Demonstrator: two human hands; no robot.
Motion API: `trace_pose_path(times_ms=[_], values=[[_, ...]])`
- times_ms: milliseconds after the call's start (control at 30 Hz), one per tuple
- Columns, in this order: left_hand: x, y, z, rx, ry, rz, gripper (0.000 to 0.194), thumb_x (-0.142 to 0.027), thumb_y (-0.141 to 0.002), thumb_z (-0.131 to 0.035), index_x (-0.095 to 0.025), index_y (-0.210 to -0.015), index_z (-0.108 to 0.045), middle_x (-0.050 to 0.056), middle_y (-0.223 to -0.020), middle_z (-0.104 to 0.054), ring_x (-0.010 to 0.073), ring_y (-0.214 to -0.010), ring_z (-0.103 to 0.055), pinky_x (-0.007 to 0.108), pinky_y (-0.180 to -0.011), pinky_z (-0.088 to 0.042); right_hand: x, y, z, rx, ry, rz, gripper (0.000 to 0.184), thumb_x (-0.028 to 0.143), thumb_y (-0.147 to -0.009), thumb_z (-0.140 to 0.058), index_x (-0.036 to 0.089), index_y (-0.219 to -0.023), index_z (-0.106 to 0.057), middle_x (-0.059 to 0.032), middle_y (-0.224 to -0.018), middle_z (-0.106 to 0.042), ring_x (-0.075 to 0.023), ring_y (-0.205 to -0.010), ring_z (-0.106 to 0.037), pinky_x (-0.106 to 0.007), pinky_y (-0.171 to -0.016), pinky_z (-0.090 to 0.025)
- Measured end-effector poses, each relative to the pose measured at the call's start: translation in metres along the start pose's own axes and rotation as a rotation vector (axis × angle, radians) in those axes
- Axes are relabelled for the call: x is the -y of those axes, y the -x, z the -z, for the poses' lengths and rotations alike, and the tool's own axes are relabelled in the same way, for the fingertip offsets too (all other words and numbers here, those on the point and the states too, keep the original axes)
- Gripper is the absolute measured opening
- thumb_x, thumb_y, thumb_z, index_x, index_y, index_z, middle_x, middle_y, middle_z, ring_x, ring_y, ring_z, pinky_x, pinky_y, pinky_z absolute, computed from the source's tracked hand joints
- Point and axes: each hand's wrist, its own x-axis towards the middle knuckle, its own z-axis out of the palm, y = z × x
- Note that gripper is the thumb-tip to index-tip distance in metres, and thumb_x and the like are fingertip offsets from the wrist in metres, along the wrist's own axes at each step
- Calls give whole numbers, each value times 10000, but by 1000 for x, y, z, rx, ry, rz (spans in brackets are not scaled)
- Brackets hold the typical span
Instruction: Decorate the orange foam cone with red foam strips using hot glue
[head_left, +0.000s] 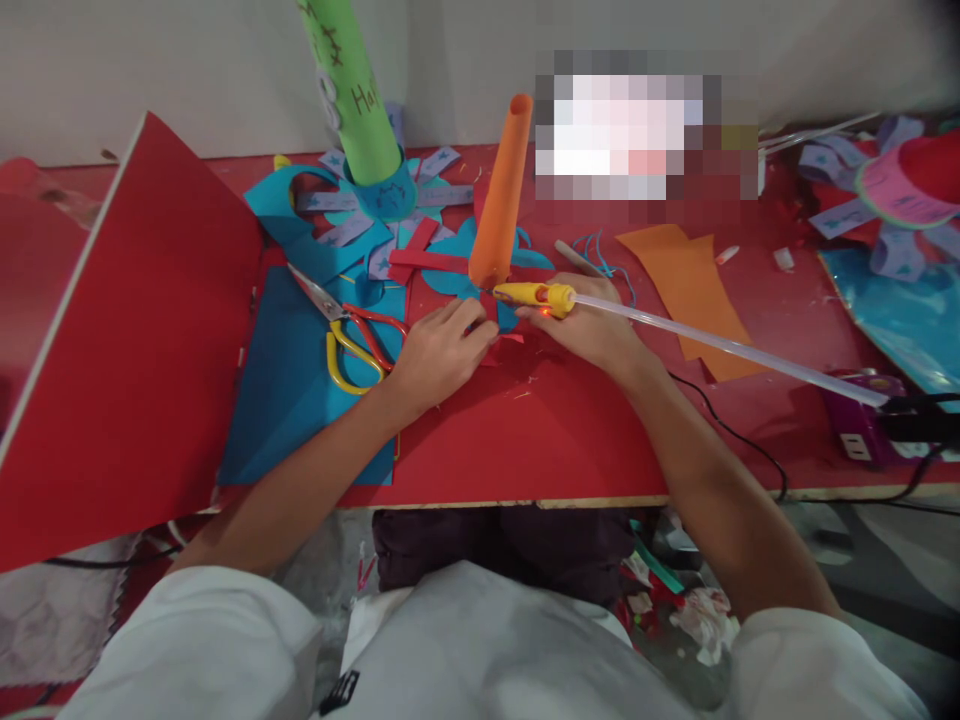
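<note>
My right hand [600, 325] is wrapped round a yellow glue gun [536, 296], with a small red light glowing on it and a long clear glue stick [720, 345] running out of its back. Its nozzle meets the base of an orange paper tube [502, 190], which stands tilted on a blue paper flower shape [450, 275]. Red paper strips [442, 262] cross that shape. Close to the tube's base, my left hand [450, 345] is closed with curled fingers at the edge of the paper; what they pinch is hidden. Scissors [334, 312] with red and yellow handles lie beside my left wrist.
Behind stands a green paper tube [352, 100] on a blue base with purple strips. Blue sheets [300, 400] and an upright red board [142, 320] are at left. Orange paper pieces [697, 300], a purple box [862, 420] and a black cable [735, 435] lie at right.
</note>
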Motion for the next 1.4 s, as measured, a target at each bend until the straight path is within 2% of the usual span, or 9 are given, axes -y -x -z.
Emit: trace_pose_path(times_ms=[100, 367, 500, 600, 867, 1000, 1233, 1400], values=[[0, 0, -1, -42, 4, -20, 292, -250, -1131, -458, -192, -978, -700, 80, -989, -695, 219, -921, -652, 344, -788, -540, 6, 0, 0, -27, 50, -64, 359, 595, -919, -774, 242, -864, -739, -99, -876, -782, -348, -930, -775, -489, -938, -593], [1, 0, -4, -65, -25, 13, 348, -328, -1147, -458, -190, -945, -705, 68, -954, -698, 208, -886, -658, 331, -760, -526, 2, 2, 2, -49, 30, -30, 306, 553, -929, -768, 251, -885, -750, -107, -976, -793, -366, -1051, -772, -540, -1053, -561], [2, 1, -5, -24, 25, 65, 387, -380, -1148, -457, -182, -930, -708, 83, -966, -696, 216, -911, -664, 342, -783, -531, -3, 3, 1, -70, 36, -7, 297, 549, -928, -765, 259, -868, -746, -99, -948, -792, -356, -1027, -767, -540, -1037, -567], [3, 1, -6, 9, 87, 145, 374, -358, -1151, -451, -180, -969, -725, 94, -1015, -705, 218, -935, -675, 345, -786, -532, -5, 3, 0, -86, 61, -25, 315, 569, -934, -748, 256, -900, -755, -112, -950, -791, -363, -1014, -763, -537, -980, -579], [3, -9, -9, 118, 157, 366, 249, -253, -1114, -515, -176, -1047, -742, 96, -1115, -706, 233, -1029, -703, 340, -807, -551, -10, 3, 4, -82, 30, -13, 270, 534, -958, -748, 265, -955, -739, -136, -1071, -792, -403, -1286, -701, -538, -998, -575], [3, -13, -6, 174, 189, 424, 175, -226, -1081, -563, -181, -1050, -730, 103, -1159, -702, 250, -1059, -699, 363, -825, -560, -8, 5, 10, -105, -14, -9, 262, 548, -960, -732, 287, -943, -734, -121, -1079, -803, -400, -1330, -689, -538, -977, -594], [2, -17, -6, 195, 244, 499, 106, -220, -1063, -603, -198, -1050, -707, 99, -1161, -707, 251, -1067, -698, 383, -854, -566, -12, 7, 17, -171, -78, 18, 263, 544, -985, -682, 293, -920, -728, -113, -1114, -807, -392, -1274, -729, -531, -943, -604], [1, -19, -5, 217, 239, 503, 98, -231, -1073, -597, -194, -1057, -686, 96, -1174, -706, 244, -1063, -697, 367, -858, -556, -10, 7, 15, -178, -100, 45, 275, 547, -970, -714, 300, -849, -692, -85, -971, -789, -382, -1256, -738, -517, -958, -612]])
